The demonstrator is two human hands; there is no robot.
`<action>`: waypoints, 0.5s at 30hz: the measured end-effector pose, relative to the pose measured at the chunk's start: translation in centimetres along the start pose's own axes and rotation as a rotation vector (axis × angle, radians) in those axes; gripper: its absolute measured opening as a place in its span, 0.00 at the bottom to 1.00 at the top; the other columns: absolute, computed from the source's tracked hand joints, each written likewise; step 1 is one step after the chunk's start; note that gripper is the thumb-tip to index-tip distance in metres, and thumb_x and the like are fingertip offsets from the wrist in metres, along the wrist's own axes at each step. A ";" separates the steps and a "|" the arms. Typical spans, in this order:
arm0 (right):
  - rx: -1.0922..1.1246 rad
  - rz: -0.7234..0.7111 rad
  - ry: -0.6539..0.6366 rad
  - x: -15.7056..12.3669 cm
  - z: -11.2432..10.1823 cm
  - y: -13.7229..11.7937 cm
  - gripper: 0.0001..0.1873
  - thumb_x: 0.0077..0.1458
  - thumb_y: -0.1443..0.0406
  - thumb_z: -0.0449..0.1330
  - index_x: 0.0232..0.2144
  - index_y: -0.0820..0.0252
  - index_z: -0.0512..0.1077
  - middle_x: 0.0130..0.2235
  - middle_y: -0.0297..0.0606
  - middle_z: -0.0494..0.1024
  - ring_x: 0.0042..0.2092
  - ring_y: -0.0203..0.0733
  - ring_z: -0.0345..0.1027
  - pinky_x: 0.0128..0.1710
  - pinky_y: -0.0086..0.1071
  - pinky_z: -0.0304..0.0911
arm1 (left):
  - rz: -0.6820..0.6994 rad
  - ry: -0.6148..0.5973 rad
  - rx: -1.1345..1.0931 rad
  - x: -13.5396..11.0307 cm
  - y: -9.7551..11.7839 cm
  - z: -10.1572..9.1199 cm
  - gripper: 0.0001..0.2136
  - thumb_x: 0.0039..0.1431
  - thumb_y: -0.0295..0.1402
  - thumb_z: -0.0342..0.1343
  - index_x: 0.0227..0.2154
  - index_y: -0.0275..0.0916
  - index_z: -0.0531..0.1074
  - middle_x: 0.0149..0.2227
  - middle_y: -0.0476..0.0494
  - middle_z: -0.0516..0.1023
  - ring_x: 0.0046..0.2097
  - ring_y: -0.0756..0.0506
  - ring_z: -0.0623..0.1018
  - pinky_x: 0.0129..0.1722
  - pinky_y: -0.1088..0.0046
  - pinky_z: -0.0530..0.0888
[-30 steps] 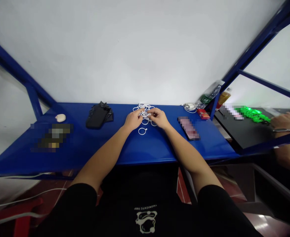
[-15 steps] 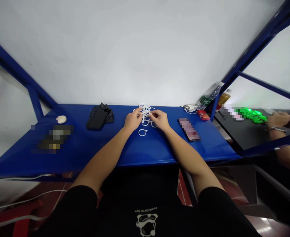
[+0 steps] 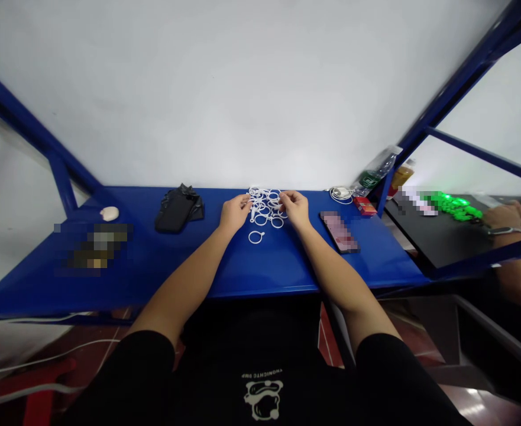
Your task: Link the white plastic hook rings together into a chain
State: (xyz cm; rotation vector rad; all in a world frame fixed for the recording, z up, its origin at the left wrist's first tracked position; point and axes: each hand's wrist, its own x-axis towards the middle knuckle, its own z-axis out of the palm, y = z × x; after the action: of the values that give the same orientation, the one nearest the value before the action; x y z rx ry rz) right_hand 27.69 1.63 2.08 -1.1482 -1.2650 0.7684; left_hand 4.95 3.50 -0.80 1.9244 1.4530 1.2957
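- Left hand (image 3: 234, 214) curls beside white rings (image 3: 262, 206); grip cannot be told.
- Right hand (image 3: 295, 209) curls opposite; grip likewise unclear.
- Single ring (image 3: 255, 242) lies apart on the blue surface (image 3: 264, 271).

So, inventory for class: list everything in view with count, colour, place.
Table: one, blue, centre
Piled rings: many, white, mid-table
Loose ring: one, white, nearer person
Phone-shaped item: one, black, left of pile
Crumpled wrap: one, black, behind it
Rounded case: one, cream, far left
Pixelated item: one, dark, left
Pixelated slab: one, pinkish, right
Box: one, red, right
Coiled cable: one, white, beside box
Labelled bottle: one, clear, rear
Second bottle: one, amber, beyond it
Side table: one, black, right
Lit bundle: one, green, side table
Frame: one, blue, both sides
Wall: one, white, behind
Floor: one, red, below
Indistinct items: several, mixed, below
Co-worker's hands: two, right edge
Shirt: one, black, bottom
Left hand, right hand: one each, flanking pile
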 end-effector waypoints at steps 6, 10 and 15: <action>-0.071 -0.039 -0.076 0.0 0.4 0.6 0.25 0.52 0.46 0.69 0.42 0.60 0.81 0.30 0.35 0.80 0.29 0.40 0.73 0.31 0.34 0.69 | 0.058 0.039 -0.125 -0.1 0.1 0.4 0.30 0.63 0.28 0.65 0.67 0.42 0.69 0.65 0.33 0.76 0.56 0.40 0.84 0.58 0.60 0.81; -0.206 -0.168 -0.134 -0.2 0.3 1.0 0.24 0.56 0.49 0.67 0.46 0.60 0.82 0.35 0.38 0.82 0.33 0.40 0.72 0.37 0.35 0.70 | 0.246 0.059 0.039 -0.6 1.1 -0.1 0.18 0.65 0.31 0.64 0.57 0.41 0.77 0.58 0.37 0.80 0.59 0.39 0.80 0.64 0.57 0.76; -0.408 -0.387 -0.259 -1.2 0.4 0.2 0.17 0.65 0.57 0.62 0.50 0.57 0.83 0.38 0.39 0.82 0.37 0.41 0.73 0.43 0.35 0.70 | 0.373 0.041 0.114 -1.1 2.2 -0.5 0.12 0.70 0.35 0.59 0.53 0.42 0.80 0.55 0.39 0.81 0.59 0.39 0.79 0.64 0.56 0.74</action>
State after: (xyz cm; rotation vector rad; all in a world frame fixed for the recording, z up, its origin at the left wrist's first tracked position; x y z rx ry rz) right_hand 27.11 0.70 1.46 -1.0924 -1.8570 0.3835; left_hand 5.66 1.55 0.67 2.3403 1.2481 1.4414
